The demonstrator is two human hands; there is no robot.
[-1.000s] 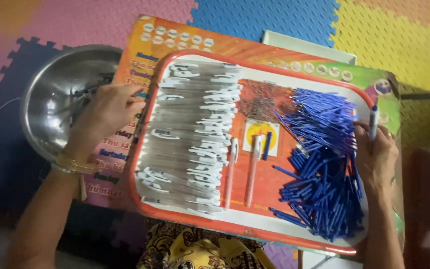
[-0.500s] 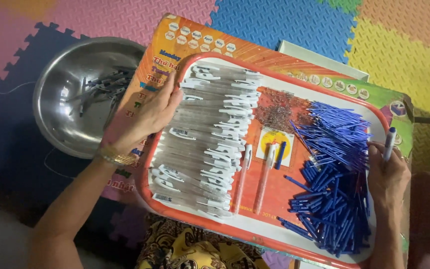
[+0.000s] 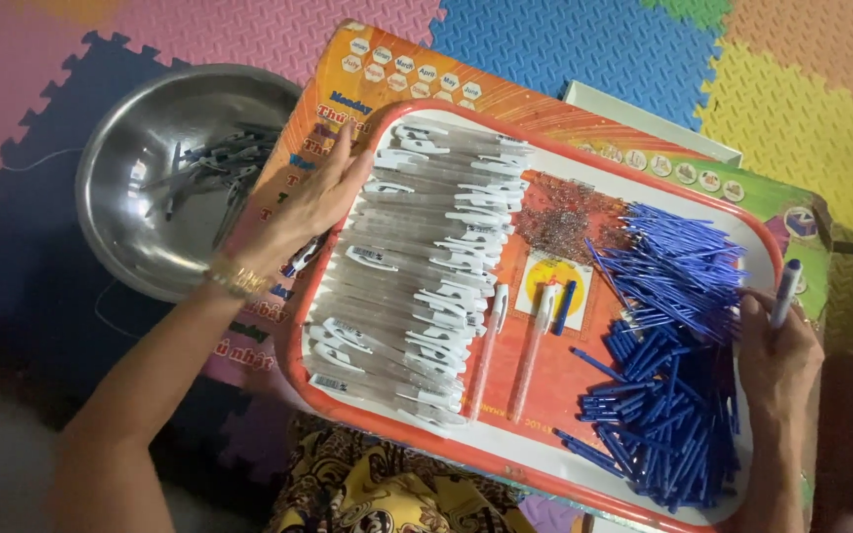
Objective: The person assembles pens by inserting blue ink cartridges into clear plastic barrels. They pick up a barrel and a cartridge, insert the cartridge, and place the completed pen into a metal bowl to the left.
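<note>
The left hand lies with fingers spread flat on the clear pen barrels at the red tray's edge. The right hand seems to pinch one pen beside the blue refills.

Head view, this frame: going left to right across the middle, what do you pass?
Steel bowl with a few pens in it → left hand at the tray's red rim → rows of clear pen barrels → two assembled pens → heap of blue refills → right hand holding a pen.
</note>
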